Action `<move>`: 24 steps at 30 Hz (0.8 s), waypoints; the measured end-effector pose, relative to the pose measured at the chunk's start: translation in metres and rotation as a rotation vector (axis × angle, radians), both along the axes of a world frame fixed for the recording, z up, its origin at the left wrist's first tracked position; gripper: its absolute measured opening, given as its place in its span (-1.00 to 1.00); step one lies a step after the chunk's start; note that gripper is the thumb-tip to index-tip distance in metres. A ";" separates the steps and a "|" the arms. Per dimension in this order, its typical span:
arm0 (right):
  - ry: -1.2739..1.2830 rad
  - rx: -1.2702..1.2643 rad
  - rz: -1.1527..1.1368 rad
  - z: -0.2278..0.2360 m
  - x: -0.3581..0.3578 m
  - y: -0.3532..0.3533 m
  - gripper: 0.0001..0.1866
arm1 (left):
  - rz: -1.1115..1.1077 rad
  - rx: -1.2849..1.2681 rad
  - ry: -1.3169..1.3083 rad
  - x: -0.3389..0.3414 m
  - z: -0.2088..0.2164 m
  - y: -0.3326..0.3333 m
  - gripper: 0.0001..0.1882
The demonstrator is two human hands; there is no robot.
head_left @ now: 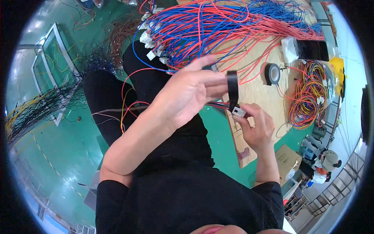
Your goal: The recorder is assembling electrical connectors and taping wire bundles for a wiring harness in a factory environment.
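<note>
Your right hand [259, 126], at 3 o'clock in view, has thumb and fingers clamped on 1 pale connector [239, 112]. Your left hand [190, 90], at 12 o'clock, reaches the black tape roll [233, 85] at 2 o'clock; I cannot tell whether its fingers grip. Keep the connector steady and the tape taut against the wires [222, 105].

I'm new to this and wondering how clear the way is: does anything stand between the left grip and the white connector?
Yes, in this view: a black tape roll, seen edge-on, stands between the left grip and the white connector held in the right grip. Exact depth is unclear.
</note>
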State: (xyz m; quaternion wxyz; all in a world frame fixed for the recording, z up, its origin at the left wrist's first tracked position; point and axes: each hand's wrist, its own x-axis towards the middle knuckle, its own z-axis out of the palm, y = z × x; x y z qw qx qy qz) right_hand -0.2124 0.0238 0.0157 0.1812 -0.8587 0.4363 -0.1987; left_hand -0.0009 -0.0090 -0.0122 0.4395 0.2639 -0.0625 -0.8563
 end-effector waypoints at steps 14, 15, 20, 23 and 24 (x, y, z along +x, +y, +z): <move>-0.451 0.523 -0.451 0.001 0.018 -0.004 -0.77 | 0.032 -0.912 -1.282 -0.002 0.011 0.037 -0.37; -0.472 0.625 -0.482 0.008 0.021 -0.005 -0.78 | 0.013 -0.968 -1.394 -0.003 0.018 0.037 -0.40; -0.271 0.501 -0.401 0.014 0.026 0.005 -0.81 | 0.272 -1.466 -1.930 0.004 0.018 0.038 -0.58; -0.337 0.462 -0.364 0.019 0.023 0.011 -0.82 | 0.311 -1.549 -1.703 0.003 0.019 0.029 -0.66; -0.316 0.425 -0.305 0.014 0.020 0.013 -0.84 | 0.187 -1.512 -1.617 0.009 0.019 0.030 -0.67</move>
